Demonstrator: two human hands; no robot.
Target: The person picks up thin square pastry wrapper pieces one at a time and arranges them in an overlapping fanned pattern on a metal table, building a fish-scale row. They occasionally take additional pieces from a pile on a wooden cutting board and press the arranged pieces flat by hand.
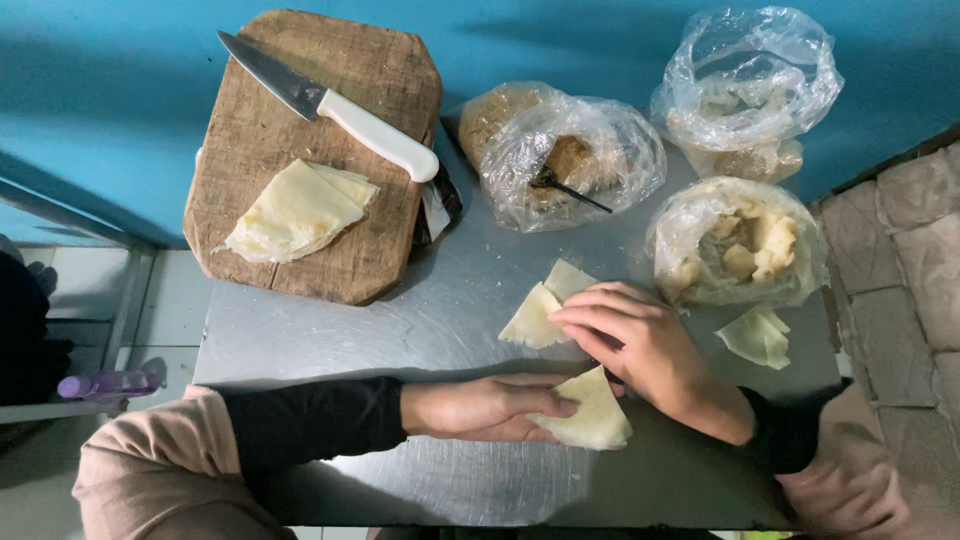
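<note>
We are cupping a folded pastry triangle (592,412) in our left hand (480,408), while our right hand (640,345) is pressing flat, unclenched, on its top.

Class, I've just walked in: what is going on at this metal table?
A person works thin pale dough sheets on a metal table. The left hand cradles one folded sheet; the right hand rests over it and over another sheet. More sheets and a white-handled knife lie on a wooden board. Three open plastic bags of filling stand behind.
</note>
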